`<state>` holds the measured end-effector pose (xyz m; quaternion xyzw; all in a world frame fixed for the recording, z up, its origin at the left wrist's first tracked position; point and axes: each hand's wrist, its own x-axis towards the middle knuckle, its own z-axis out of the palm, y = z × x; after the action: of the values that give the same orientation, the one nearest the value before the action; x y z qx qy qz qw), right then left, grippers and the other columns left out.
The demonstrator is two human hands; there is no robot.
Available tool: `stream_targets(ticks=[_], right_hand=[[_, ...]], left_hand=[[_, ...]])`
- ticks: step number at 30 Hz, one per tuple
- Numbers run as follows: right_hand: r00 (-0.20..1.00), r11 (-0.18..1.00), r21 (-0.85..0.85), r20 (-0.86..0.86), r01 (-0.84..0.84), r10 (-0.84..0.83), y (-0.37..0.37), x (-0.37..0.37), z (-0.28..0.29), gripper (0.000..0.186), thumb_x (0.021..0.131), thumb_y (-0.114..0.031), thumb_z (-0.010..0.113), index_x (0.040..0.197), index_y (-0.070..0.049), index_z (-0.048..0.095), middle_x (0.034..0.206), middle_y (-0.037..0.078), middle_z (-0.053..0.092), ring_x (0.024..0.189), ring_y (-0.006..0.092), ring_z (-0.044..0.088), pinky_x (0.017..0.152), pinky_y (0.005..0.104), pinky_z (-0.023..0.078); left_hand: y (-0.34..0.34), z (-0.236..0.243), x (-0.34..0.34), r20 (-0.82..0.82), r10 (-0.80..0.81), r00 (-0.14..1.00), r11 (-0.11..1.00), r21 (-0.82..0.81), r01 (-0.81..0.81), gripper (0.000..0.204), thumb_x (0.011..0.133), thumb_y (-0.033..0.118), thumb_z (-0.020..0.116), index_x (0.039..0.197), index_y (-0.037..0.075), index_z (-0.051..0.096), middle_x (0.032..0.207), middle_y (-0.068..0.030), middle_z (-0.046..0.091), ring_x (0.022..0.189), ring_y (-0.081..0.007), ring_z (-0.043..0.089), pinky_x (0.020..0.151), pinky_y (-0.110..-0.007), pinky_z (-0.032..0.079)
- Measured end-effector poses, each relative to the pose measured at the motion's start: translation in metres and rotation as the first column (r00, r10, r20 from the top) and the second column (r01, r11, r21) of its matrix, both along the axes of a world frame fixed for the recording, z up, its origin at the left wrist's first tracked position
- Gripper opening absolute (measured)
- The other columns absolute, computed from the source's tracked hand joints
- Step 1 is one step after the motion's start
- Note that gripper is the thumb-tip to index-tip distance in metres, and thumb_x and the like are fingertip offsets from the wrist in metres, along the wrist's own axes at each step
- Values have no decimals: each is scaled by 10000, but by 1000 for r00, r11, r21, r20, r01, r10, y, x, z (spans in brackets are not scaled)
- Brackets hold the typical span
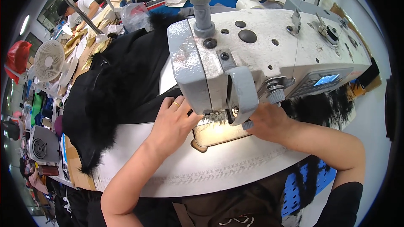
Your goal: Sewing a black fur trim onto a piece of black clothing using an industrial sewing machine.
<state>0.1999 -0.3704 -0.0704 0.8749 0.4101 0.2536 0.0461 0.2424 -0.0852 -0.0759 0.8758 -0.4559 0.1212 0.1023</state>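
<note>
Sewing looks mid-job: black fur-trimmed garment [115, 84], left-centre of frame, runs up to sewing machine [259, 54]. Left hand [171, 122]: fingers bent together over garment, pinch unclear. Right hand [270, 122]: fingers hidden behind sewing machine, can't tell. Finished stitching not visible; remaining seam length unclear.

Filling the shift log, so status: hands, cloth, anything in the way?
Left hand at black cloth. Cloth fur-trimmed, mostly left of sewing machine. Right hand partly blocked from view by machine, fingertips hidden.
</note>
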Motion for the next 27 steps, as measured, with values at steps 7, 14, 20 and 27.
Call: stream_targets(ticks=[7, 14, 20, 27], right_hand=[[727, 938, -266, -596, 220, -340, 1, 4, 24, 315, 840, -279, 736, 1139, -181, 717, 996, 136, 709, 953, 354, 692, 773, 470, 577], [884, 986, 159, -465, 39, 40, 12, -8, 1, 261, 905, -185, 611, 1148, -167, 706, 1077, 49, 654, 904, 225, 705, 639, 376, 577], [915, 982, 183, -387, -44, 113, 8, 3, 2, 254, 865, -177, 658, 1113, -176, 712, 1069, 63, 644, 836, 232, 698, 606, 362, 563], [967, 985, 155, -229, -82, 116, 7, 0, 5, 152, 806, -191, 681, 954, -172, 712, 1126, 74, 612, 729, 193, 680, 562, 346, 543]], left_hand=[[-1, 4, -8, 23, -27, 999, 998, 65, 26, 209, 816, 130, 658, 1022, 98, 665, 1021, -77, 569, 987, -253, 575, 840, -390, 452], [-19, 14, -43, 65, -98, 993, 995, 40, 95, 308, 808, 148, 654, 1095, 39, 638, 1103, -102, 607, 870, -216, 587, 695, -339, 484], [-18, 23, -43, 9, -43, 999, 998, 55, 42, 258, 829, 129, 650, 1075, 53, 633, 1011, -51, 607, 867, -209, 599, 795, -359, 464], [-4, 30, -22, 22, -2, 1000, 991, 135, -1, 199, 810, 105, 655, 1001, 73, 608, 934, -55, 596, 940, -224, 618, 888, -417, 444]])
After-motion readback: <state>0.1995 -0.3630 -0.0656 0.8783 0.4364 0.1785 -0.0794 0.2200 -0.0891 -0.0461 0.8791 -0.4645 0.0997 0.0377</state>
